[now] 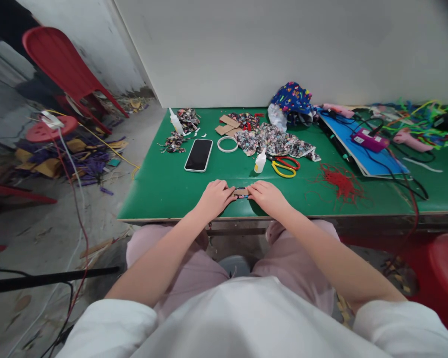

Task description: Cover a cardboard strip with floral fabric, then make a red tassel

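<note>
Both hands meet near the front edge of the green table (160, 191). My left hand (214, 196) and my right hand (267, 195) have their fingers curled onto a small cardboard piece (241, 192) with patterned fabric along its lower edge. They press it against the tabletop from either side. A small glue bottle (260, 161) stands just beyond it, next to scissors with red and yellow handles (284, 168).
A phone (198, 154), a white ring (227, 144), patterned fabric (274, 140), cardboard bits (226, 125) and another glue bottle (175, 122) lie farther back. Red thread (339, 181), a blue board (362, 146), glue guns and cables fill the right. A red chair (65, 64) stands left.
</note>
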The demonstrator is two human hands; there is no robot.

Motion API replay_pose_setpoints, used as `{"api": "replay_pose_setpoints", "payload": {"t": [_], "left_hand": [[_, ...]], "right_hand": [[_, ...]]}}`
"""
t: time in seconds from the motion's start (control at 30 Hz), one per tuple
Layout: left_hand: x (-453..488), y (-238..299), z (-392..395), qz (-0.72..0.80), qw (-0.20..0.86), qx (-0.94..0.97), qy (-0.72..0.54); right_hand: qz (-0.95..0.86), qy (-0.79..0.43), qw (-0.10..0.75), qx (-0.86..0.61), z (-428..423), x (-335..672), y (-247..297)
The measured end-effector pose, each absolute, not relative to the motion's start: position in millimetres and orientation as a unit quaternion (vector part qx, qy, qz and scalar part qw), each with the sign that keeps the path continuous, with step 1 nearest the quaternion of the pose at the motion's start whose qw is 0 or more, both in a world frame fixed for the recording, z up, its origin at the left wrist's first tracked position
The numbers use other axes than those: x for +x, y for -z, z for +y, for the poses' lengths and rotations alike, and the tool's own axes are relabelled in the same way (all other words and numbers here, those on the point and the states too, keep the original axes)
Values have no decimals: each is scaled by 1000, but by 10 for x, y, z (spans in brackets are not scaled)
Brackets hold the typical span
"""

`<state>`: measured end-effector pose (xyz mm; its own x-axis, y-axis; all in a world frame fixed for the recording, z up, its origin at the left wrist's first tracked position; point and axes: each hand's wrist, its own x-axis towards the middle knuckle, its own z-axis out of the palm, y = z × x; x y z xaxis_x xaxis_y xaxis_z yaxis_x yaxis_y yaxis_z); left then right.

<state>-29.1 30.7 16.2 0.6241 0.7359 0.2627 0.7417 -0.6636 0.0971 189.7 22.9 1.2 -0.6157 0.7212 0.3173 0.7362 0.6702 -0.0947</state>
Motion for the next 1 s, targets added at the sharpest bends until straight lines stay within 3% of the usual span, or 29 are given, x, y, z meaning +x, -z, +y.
{"api": "replay_pose_setpoints", "payload": {"t": [0.6,1.0], "left_hand": [[-215,-173,514,-496,13,-848,188],[-168,-150,411,-520,49,-830,198]], "right_hand": [[-817,-19,211,-537,489,1845,-131],[-804,2,259,-535,486,1846,-48]]}}
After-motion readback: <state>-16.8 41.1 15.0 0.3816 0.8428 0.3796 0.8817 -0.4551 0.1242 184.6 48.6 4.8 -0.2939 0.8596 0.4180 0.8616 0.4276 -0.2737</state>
